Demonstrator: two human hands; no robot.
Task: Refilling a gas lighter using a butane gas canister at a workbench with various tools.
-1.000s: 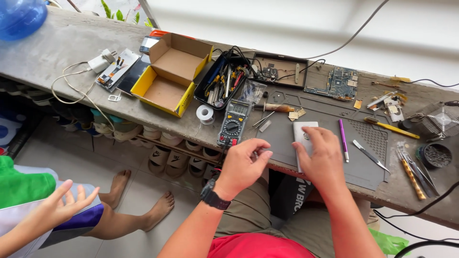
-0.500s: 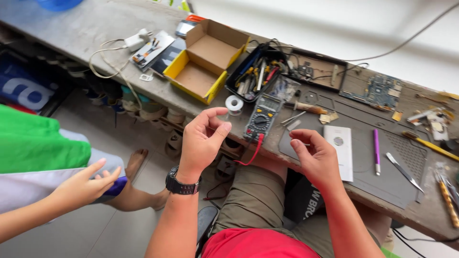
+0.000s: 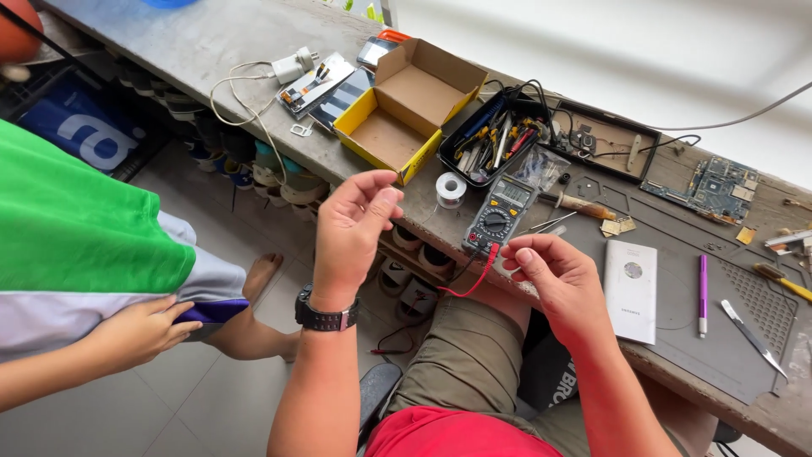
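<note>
Bare forearms, black wristwatch [image 3: 324, 316], red shirt [image 3: 448, 433], olive-brown trousers [image 3: 469, 360].

A home electronics repair bench: a worn concrete worktop [image 3: 203, 42] carries a multimeter [image 3: 499, 216], solder spool [image 3: 450, 189], tool tray [image 3: 495, 140], bare circuit board [image 3: 719, 188] and grey repair mat [image 3: 719, 338], with shoes [image 3: 279, 182] stored beneath.

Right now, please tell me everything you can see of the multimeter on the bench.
The multimeter is a dark, upright-rectangle meter lying flat, face up, near the bench's front edge. It has a pale screen at the top and a round dial below. A red lead runs from its lower end. No hand touches it; the right hand is nearest.
</note>
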